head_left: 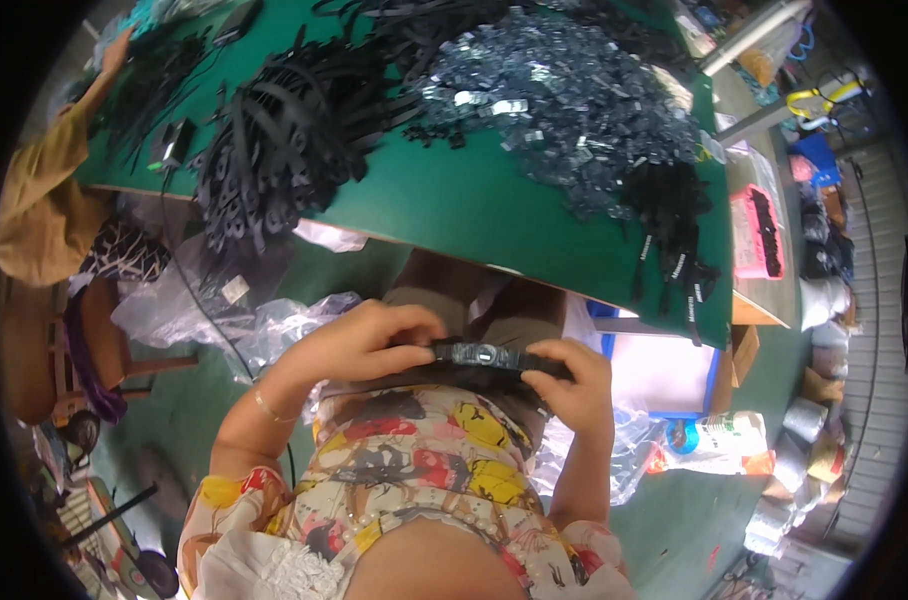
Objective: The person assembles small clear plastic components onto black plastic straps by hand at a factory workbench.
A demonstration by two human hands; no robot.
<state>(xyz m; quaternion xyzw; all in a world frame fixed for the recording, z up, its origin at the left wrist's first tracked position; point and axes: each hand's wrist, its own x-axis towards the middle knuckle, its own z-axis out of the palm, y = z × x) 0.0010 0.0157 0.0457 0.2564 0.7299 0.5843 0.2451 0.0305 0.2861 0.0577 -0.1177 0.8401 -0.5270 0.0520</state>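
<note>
Just above my lap, a short black strap (509, 358) is stretched sideways between both hands. At its middle sits a dark, shiny fitting (472, 353) with a pale oval mark; its exact kind is unclear. My left hand (379, 342) pinches the strap's left end between thumb and fingers. The right end is gripped by my right hand (574, 378), thumb below and fingers above. Both hands are in front of the green table's (404, 205) near edge, below its top.
Black straps (284, 140) hang over the table's near edge, beside a heap of shiny dark pieces (564, 100). More black straps (674, 260) with white print lie at the right corner. A co-worker's arm (74, 130) reaches in at far left. Clear plastic sheeting (194, 300) covers some floor.
</note>
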